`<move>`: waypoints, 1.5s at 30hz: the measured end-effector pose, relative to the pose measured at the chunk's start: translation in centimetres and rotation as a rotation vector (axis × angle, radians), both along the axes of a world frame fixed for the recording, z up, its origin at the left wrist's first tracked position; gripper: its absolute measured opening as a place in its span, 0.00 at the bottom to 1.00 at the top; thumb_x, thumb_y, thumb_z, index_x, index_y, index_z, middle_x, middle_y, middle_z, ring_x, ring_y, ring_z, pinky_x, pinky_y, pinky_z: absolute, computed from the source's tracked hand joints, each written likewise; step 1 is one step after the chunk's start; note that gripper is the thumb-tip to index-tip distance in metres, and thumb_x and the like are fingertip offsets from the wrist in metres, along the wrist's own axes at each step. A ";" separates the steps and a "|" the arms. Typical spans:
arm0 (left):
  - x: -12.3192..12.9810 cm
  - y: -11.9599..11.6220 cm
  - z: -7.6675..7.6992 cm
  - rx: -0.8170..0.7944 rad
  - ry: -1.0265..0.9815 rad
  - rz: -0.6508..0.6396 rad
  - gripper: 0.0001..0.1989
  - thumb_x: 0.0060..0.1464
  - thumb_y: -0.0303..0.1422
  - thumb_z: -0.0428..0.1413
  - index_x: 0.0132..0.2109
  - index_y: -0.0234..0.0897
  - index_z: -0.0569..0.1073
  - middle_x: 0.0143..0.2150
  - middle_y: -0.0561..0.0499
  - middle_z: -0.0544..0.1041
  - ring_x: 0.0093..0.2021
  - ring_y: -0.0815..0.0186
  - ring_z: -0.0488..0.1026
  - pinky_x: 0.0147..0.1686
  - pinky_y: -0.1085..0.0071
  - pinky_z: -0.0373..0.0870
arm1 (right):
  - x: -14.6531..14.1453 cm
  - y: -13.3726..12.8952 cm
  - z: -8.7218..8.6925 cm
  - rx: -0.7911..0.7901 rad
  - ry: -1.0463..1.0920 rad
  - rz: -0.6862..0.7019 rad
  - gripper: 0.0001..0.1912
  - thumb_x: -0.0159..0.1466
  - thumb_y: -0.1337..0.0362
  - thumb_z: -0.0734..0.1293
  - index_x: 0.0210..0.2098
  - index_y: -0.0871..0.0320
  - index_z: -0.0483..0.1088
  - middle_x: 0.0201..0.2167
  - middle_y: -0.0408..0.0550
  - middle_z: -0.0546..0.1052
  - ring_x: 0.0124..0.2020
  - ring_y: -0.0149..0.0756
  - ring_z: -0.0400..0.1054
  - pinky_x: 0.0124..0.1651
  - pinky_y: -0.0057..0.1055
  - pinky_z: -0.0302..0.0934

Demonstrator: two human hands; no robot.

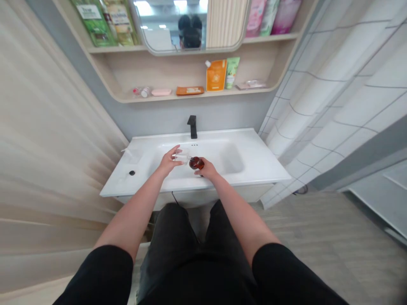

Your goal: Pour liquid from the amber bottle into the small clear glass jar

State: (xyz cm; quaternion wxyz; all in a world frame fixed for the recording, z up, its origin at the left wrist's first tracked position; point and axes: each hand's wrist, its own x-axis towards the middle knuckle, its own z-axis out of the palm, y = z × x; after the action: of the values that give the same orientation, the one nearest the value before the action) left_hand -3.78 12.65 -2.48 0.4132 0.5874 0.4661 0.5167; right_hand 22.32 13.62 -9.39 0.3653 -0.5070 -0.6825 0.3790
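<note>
Over the white sink basin, my left hand holds a clear, see-through cup, its fingers around the left side. Just to the right, my right hand grips a dark reddish-brown bottle, which is tilted with its neck toward the cup. The neck is at the cup's right side; whether they touch is too small to tell. Any liquid in the cup cannot be made out. A small black cap lies on the counter at the left, near a clear pump-like object.
A black faucet stands behind the basin. Above it, a wall shelf holds an orange pouch, a green tube, a pink soap bar and several bottles beside a mirror. A curtain hangs at the left.
</note>
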 end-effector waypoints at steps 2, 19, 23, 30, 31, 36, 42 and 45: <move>0.0 0.1 0.2 -0.006 0.009 -0.004 0.56 0.30 0.34 0.79 0.71 0.42 0.76 0.61 0.41 0.80 0.64 0.47 0.75 0.63 0.53 0.68 | 0.0 -0.1 0.1 0.002 0.006 0.001 0.43 0.46 0.67 0.85 0.61 0.49 0.75 0.51 0.45 0.86 0.52 0.49 0.81 0.62 0.48 0.74; -0.1 0.6 2.0 -0.023 0.145 -0.031 0.56 0.30 0.36 0.79 0.71 0.41 0.76 0.61 0.41 0.80 0.59 0.50 0.76 0.60 0.55 0.70 | -0.1 -0.1 0.0 0.022 -0.002 -0.006 0.45 0.46 0.65 0.85 0.62 0.50 0.75 0.51 0.45 0.86 0.51 0.49 0.82 0.62 0.48 0.74; -0.1 0.8 2.6 -0.019 0.187 -0.040 0.56 0.30 0.35 0.78 0.71 0.43 0.76 0.61 0.41 0.80 0.59 0.50 0.76 0.60 0.55 0.70 | 0.0 0.0 -0.1 0.023 0.005 -0.002 0.43 0.47 0.65 0.85 0.62 0.50 0.75 0.50 0.45 0.86 0.51 0.49 0.82 0.62 0.49 0.74; 0.2 1.3 4.1 -0.008 0.277 -0.064 0.56 0.30 0.35 0.78 0.72 0.42 0.76 0.61 0.41 0.82 0.58 0.50 0.77 0.59 0.56 0.70 | 0.0 0.2 -0.3 0.020 0.011 -0.013 0.43 0.47 0.64 0.85 0.61 0.50 0.75 0.50 0.45 0.86 0.51 0.49 0.82 0.62 0.49 0.74; 0.2 1.4 4.3 -0.004 0.295 -0.066 0.56 0.30 0.35 0.78 0.72 0.41 0.76 0.61 0.41 0.82 0.58 0.50 0.77 0.59 0.56 0.70 | 0.0 0.1 -0.3 0.024 0.020 -0.012 0.43 0.47 0.64 0.85 0.61 0.50 0.75 0.50 0.45 0.86 0.51 0.49 0.82 0.62 0.49 0.74; 0.6 2.0 5.4 0.009 0.369 -0.091 0.56 0.31 0.35 0.77 0.72 0.42 0.76 0.60 0.43 0.83 0.59 0.49 0.78 0.59 0.57 0.71 | 0.0 0.0 -0.2 0.038 0.065 -0.015 0.43 0.47 0.63 0.85 0.62 0.50 0.75 0.51 0.45 0.86 0.52 0.49 0.81 0.62 0.48 0.74; 1.4 2.2 7.3 0.042 0.500 -0.117 0.55 0.33 0.35 0.77 0.73 0.40 0.76 0.62 0.41 0.82 0.59 0.48 0.78 0.59 0.56 0.72 | 0.0 0.1 -0.3 0.021 0.108 -0.030 0.44 0.47 0.63 0.86 0.62 0.49 0.74 0.51 0.44 0.86 0.52 0.48 0.81 0.62 0.49 0.75; 1.9 2.5 8.4 0.050 0.557 -0.134 0.55 0.33 0.34 0.77 0.73 0.39 0.76 0.62 0.42 0.82 0.59 0.47 0.77 0.60 0.56 0.72 | -0.1 0.2 -0.4 0.034 0.134 -0.040 0.44 0.47 0.63 0.86 0.62 0.49 0.74 0.52 0.44 0.86 0.53 0.48 0.81 0.63 0.50 0.75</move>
State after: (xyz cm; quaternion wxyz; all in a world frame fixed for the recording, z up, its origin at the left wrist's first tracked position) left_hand -1.91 15.11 5.88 0.2880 0.7462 0.5090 0.3181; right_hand 22.22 13.82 -9.79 0.4261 -0.4877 -0.6527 0.3932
